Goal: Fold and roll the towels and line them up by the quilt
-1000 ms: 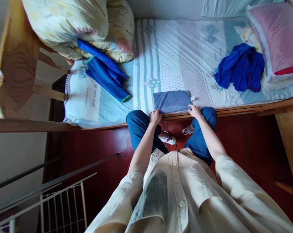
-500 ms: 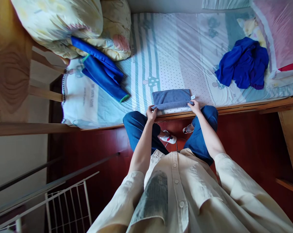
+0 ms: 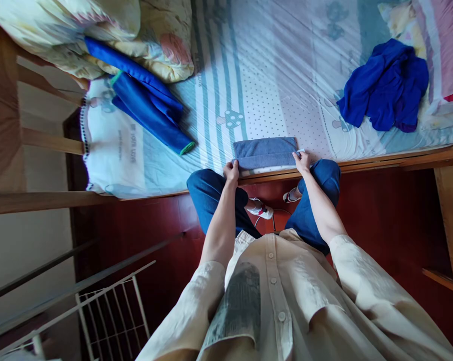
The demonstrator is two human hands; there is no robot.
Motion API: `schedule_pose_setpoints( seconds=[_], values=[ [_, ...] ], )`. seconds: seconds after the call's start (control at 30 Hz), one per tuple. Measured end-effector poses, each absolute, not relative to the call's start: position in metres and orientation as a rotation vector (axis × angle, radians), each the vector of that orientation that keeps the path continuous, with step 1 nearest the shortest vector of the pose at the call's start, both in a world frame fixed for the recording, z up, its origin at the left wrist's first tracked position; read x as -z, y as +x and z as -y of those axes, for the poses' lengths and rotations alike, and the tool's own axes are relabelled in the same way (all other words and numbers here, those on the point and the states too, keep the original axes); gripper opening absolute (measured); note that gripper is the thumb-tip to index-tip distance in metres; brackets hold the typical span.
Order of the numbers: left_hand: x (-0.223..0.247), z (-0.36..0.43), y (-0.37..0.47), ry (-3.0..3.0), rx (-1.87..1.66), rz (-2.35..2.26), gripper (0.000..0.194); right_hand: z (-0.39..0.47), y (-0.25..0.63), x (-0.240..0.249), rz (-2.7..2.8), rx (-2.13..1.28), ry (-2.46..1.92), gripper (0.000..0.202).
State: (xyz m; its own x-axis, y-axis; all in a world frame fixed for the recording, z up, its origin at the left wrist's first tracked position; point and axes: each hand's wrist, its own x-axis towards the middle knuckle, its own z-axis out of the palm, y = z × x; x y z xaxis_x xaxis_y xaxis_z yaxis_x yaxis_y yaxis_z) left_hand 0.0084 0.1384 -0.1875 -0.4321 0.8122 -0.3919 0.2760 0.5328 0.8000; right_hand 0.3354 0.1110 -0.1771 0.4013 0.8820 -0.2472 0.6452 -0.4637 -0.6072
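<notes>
A grey-blue towel (image 3: 264, 148) lies folded into a narrow strip at the near edge of the bed, its front part doubled over. My left hand (image 3: 231, 171) pinches the towel's near left corner between thumb and fingers. At the other end, my right hand (image 3: 301, 161) grips the near right corner, close to a small white tag that it partly covers. Both hands are closed on the cloth, just above the bed's wooden edge and my knees.
Folded blue cloths with green edging (image 3: 151, 108) lie on the bed (image 3: 260, 75) at left, beside a yellow floral quilt (image 3: 166, 45). A crumpled blue cloth (image 3: 386, 85) rests at right near a pink pillow (image 3: 446, 45). A white wire rack (image 3: 114, 311) stands lower left.
The towel's front fold now lies flatter and wider along the strip. My right hand has shifted slightly up over the tag. The view has tilted a little.
</notes>
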Motion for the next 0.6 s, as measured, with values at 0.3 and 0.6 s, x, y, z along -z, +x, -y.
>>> schedule_pose_setpoints(
  seconds=[0.3, 0.6],
  values=[
    [0.1902, -0.1359, 0.0064, 0.917, -0.778, -2.016, 0.027, -0.1126, 0.3371, 0.1831, 1.324, -0.749, -2.269, 0.030],
    [0.1832, -0.1333, 0.0112, 0.914, -0.771, -2.042, 0.024, -0.1130, 0.3369, 0.1825, 1.323, -0.776, -2.309, 0.032]
  ],
)
